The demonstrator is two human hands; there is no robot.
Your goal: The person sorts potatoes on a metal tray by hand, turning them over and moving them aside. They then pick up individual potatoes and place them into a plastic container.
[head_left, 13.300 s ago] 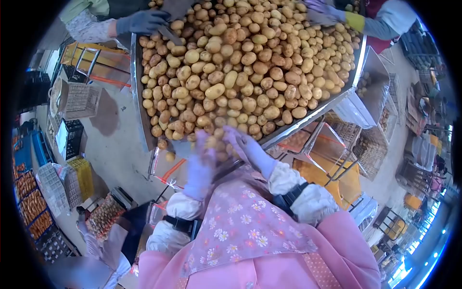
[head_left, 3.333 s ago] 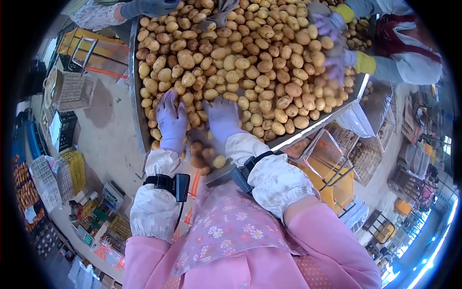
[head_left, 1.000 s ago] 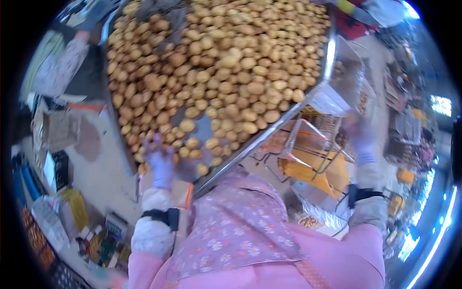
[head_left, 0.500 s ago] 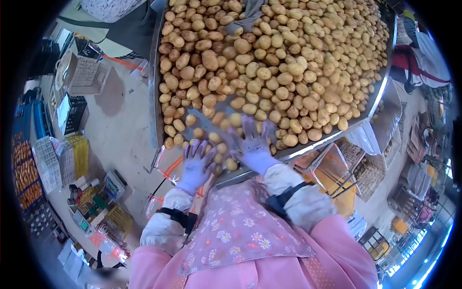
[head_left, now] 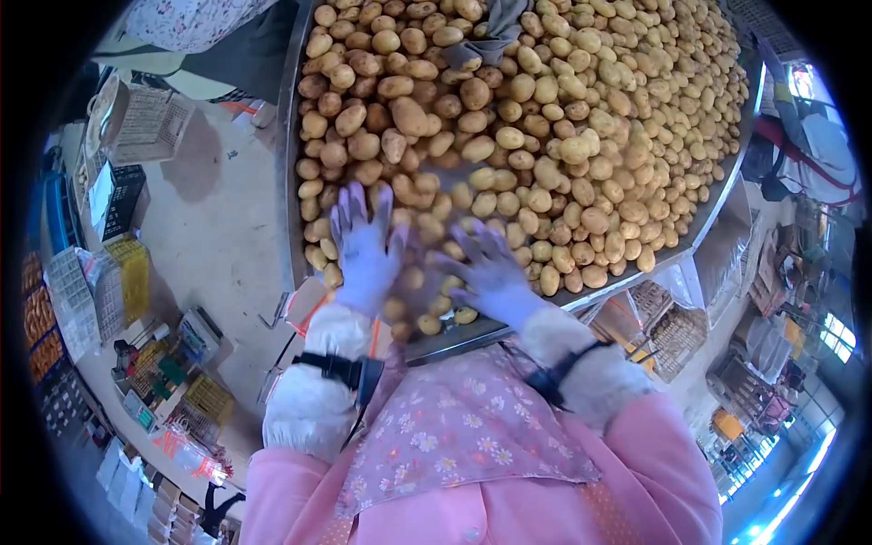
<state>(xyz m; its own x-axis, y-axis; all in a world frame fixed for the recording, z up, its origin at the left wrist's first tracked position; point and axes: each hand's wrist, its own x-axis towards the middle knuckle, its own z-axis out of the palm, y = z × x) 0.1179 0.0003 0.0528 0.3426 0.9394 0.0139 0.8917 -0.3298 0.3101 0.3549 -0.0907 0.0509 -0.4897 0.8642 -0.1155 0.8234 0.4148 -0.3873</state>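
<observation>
A large heap of potatoes point(head_left: 581, 145) covers a metal-rimmed sorting table point(head_left: 289, 173). My left hand point(head_left: 367, 259), in a pale purple glove, lies with fingers spread against the potatoes near the table's left side. My right hand point(head_left: 495, 277), gloved alike, is open at the heap's near edge, its fingers apart and slightly blurred. Between the two hands several loose potatoes point(head_left: 429, 323) lie near the narrow front end, some smeared by motion. Neither hand is closed round a potato. Farther up, a grey cloth point(head_left: 490, 36) rests on the heap.
On the floor at left stand a beige crate point(head_left: 150, 123), a black crate point(head_left: 125, 200) and a yellow crate point(head_left: 127, 272). Another person point(head_left: 817, 154) is at the far right. A second person's patterned clothing point(head_left: 195, 20) shows at top left. Crates point(head_left: 681, 341) stand below the table's right edge.
My left hand has moved forward into the potatoes. My right hand has shifted slightly right and back towards me. Loose potatoes between the hands have moved.
</observation>
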